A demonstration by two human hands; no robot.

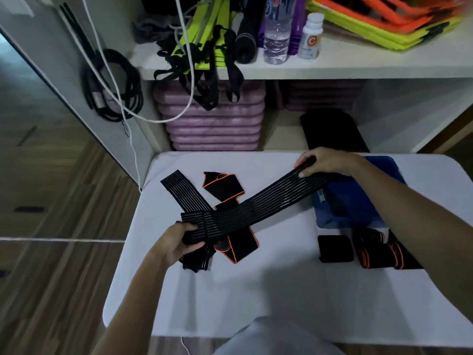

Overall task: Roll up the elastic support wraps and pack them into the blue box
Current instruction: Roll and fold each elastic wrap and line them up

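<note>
Wrap (256, 203): soft, light, stretchy. Your left hand (179, 239) grips one end, right hand (325, 162) pinches other; roll taut.

A white desk (256, 290) carries loose black wraps (179, 187) and an orange-edged wrap (222, 183) crossed in a heap at its left middle. A blue box (358, 201) sits at the far right, and just near of it lie a black roll (335, 248) and orange-striped rolls (378, 248) side by side.
</note>
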